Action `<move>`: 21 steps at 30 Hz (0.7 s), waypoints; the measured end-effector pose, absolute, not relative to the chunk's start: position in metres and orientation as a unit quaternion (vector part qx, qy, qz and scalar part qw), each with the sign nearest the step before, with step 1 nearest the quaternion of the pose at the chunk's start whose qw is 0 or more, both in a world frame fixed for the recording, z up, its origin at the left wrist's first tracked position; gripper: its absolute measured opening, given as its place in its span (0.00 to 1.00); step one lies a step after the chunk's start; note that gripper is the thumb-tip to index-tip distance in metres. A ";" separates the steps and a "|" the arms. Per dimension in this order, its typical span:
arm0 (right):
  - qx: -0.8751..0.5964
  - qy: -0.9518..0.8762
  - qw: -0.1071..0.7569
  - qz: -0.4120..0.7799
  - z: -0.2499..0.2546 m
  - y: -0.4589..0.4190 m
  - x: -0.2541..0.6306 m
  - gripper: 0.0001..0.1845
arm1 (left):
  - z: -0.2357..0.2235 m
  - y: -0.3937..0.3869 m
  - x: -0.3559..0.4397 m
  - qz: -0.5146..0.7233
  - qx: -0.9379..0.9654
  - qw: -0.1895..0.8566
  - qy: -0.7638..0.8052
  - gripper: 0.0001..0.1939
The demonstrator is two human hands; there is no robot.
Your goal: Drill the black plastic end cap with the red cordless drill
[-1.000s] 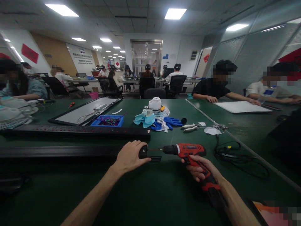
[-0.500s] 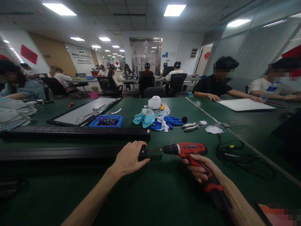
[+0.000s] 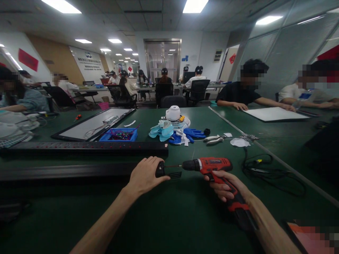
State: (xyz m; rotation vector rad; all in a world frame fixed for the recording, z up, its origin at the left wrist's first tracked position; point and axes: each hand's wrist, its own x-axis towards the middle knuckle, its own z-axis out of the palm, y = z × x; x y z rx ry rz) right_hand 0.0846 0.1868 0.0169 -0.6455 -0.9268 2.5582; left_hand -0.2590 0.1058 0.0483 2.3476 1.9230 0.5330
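Observation:
My right hand is wrapped round the grip of a red and black cordless drill, with a finger by the trigger. Its long thin bit points left and meets the end of a long black bar. Over that bar end lies my left hand, fingers across the top and thumb along the near side, holding it. A black slotted piece sticks out just below the bit. Whether a screw sits at the bit's tip is hidden.
Behind the bar lies a black power strip with red switches. Further back are a blue tray of wires, blue gloves, a white fan and pliers. A black cable lies right. A co-worker handles a white panel.
The view has shifted slightly, so the scene sits a little higher and further left. Both hands keep their holds, with the drill still lined up with the bar end.

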 end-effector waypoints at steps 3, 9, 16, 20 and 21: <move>-0.227 -0.330 0.171 0.900 0.017 0.187 0.085 0.15 | 0.049 0.106 -0.261 0.172 0.773 0.036 0.609 0.33; -0.233 -0.331 0.180 0.897 0.019 0.185 0.084 0.15 | 0.049 0.106 -0.262 0.170 0.779 0.032 0.602 0.37; -0.253 -0.328 0.181 0.892 0.027 0.181 0.082 0.18 | 0.050 0.106 -0.259 0.174 0.780 0.031 0.600 0.28; -0.278 -0.323 0.178 0.887 0.030 0.180 0.081 0.22 | 0.049 0.106 -0.260 0.183 0.772 0.029 0.608 0.33; -0.285 -0.325 0.177 0.885 0.031 0.179 0.081 0.23 | 0.049 0.106 -0.260 0.184 0.770 0.029 0.610 0.34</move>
